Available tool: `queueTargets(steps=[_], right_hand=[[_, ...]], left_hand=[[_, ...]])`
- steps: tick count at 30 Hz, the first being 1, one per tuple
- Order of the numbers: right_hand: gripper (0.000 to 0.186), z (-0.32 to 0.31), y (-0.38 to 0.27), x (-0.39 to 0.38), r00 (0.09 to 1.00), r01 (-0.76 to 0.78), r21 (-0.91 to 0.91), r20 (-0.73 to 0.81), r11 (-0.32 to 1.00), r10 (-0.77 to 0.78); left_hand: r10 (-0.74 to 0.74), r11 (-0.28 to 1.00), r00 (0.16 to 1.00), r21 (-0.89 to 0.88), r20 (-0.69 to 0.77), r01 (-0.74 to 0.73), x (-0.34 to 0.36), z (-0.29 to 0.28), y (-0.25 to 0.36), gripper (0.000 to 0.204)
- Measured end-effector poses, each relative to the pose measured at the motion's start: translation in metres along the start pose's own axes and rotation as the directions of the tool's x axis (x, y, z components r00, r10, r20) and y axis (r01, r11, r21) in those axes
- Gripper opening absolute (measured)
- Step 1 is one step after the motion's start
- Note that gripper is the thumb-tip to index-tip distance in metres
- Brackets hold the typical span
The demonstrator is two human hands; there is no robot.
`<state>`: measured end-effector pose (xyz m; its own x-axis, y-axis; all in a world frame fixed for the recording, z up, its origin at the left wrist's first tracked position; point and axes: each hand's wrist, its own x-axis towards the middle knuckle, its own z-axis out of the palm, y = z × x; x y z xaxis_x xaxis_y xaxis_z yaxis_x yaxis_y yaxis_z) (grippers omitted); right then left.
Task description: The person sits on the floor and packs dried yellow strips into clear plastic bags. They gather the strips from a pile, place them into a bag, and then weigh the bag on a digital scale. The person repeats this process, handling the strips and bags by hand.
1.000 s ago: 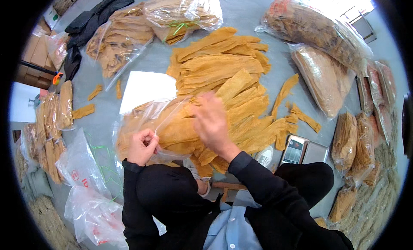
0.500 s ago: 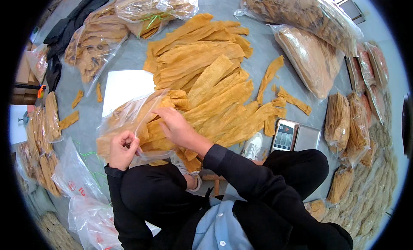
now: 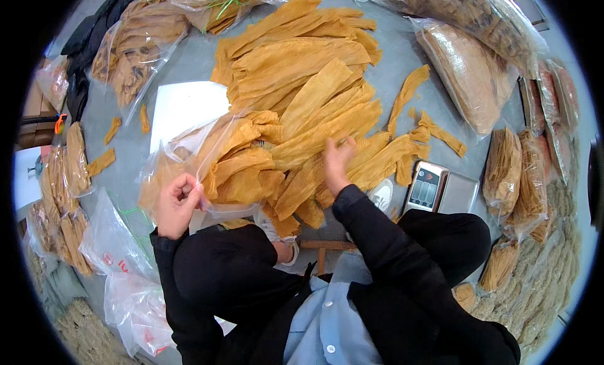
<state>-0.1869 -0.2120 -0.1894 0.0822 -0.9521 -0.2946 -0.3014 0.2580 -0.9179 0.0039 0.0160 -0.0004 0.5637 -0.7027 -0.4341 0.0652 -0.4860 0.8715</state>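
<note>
My left hand pinches the edge of a clear plastic bag that lies over and around folded yellow-brown dried sheets. Up and to the right of it, my right hand is open, fingers apart and slightly curled, just over or on the long, wrinkled sheets piled in the middle. A white board lies partly under the bag at the back left. A digital scale with a steel plate sits to the right, beside my knee. Loose strips lie right of the pile.
Full plastic bags of brown sheets ring the back and right. Bundles and crumpled bags lie at the left, with dark cloth behind. My crossed legs and a low wooden stool are at the front.
My right hand has moved rightward from the bag's opening onto the pile. The sheets at the bag's mouth look more bunched. My left hand still pinches the bag.
</note>
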Motion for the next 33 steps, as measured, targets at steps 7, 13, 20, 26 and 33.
queueTargets(steps=[7, 13, 20, 26, 33], right_hand=[[0.040, -0.017, 0.072, -0.017, 0.713, -0.686, -0.061, 0.139, 0.725, 0.687], [0.037, -0.046, 0.056, 0.003, 0.966, -0.234, 0.359, -0.022, 0.904, 0.258], [0.029, -0.050, -0.098, 0.002, 0.831, 0.376, 0.106, 0.402, 0.920, -0.386], [0.031, -0.015, -0.154, -0.039, 0.363, 0.892, -0.259, 0.898, 0.370, -0.247], [0.024, 0.087, -0.123, -0.134, -0.055, 0.887, 0.290, 0.838, 0.358, -0.543]], left_hand=[[-0.003, 1.000, 0.998, 0.013, -0.062, 0.003, 0.011, 0.001, -0.007, 0.010], [0.008, 0.999, 0.951, -0.045, -0.310, -0.023, 0.015, -0.011, -0.031, 0.007], [-0.073, 0.949, 0.852, -0.300, -0.518, -0.102, 0.017, -0.008, -0.032, 0.008], [0.051, 0.978, 0.841, -0.142, -0.538, -0.150, 0.016, -0.009, -0.030, 0.006], [0.172, 0.983, 0.911, 0.005, -0.375, -0.184, 0.011, -0.001, -0.020, 0.005]])
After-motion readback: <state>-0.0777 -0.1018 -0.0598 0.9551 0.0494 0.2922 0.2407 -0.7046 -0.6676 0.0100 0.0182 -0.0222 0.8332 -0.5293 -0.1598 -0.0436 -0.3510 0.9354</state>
